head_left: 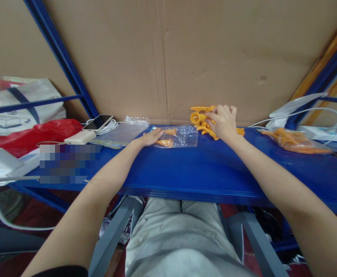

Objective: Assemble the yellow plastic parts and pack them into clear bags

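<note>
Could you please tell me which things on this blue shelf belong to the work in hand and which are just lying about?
In hand:
left hand on the clear bag holding orange parts
right hand on the orange parts pile

Lying about:
phone
power bank
empty clear bags
red bag
filled bag at the right

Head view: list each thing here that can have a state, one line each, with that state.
left hand: flat on the clear bag, pinning it.
right hand: fingers curled on the orange pile.
clear bag: lying flat, a few orange parts inside.
orange pile: loose, heaped against the cardboard.
filled bag: lying on the shelf, full of orange parts.
phone: screen up, dark.
</note>
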The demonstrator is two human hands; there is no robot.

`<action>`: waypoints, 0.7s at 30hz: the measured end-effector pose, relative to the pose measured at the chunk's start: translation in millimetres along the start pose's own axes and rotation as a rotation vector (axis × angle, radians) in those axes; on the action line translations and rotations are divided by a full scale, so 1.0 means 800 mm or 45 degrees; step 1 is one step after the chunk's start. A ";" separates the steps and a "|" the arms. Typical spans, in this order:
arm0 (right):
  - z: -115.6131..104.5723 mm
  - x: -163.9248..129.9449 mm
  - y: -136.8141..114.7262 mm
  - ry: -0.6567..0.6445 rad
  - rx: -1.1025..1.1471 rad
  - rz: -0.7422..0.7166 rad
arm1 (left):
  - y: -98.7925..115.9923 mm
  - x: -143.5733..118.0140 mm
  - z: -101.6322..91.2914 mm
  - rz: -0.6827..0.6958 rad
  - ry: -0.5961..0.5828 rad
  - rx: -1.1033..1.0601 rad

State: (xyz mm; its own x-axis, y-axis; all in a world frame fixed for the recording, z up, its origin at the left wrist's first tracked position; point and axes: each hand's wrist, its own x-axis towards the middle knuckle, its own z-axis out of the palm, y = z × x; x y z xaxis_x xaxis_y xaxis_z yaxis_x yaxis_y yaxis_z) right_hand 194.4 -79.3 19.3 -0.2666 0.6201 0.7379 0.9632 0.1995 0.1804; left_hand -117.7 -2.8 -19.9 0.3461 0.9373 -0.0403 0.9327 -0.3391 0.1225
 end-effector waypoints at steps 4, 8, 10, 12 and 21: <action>-0.001 0.000 -0.007 -0.237 -0.008 -0.110 | 0.000 0.001 0.001 -0.012 0.002 0.001; 0.004 -0.006 -0.020 -0.683 0.003 -0.160 | -0.002 0.002 0.001 0.003 -0.010 -0.017; 0.008 -0.008 -0.025 -0.806 0.037 -0.172 | -0.003 0.003 0.002 0.015 -0.002 -0.025; 0.010 -0.010 -0.028 -0.860 0.068 -0.176 | -0.004 0.004 0.003 0.021 0.005 -0.025; -0.010 -0.003 -0.026 -0.857 -0.081 -0.079 | -0.007 0.007 0.007 0.029 0.045 0.018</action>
State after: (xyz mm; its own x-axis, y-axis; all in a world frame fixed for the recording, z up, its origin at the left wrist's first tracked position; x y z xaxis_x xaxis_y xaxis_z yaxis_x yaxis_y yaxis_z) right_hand 175.4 -90.9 18.5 -0.2653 0.9503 0.1628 0.9401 0.2175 0.2625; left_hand -120.5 4.1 -26.3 0.3637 0.9315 -0.0023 0.9261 -0.3613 0.1087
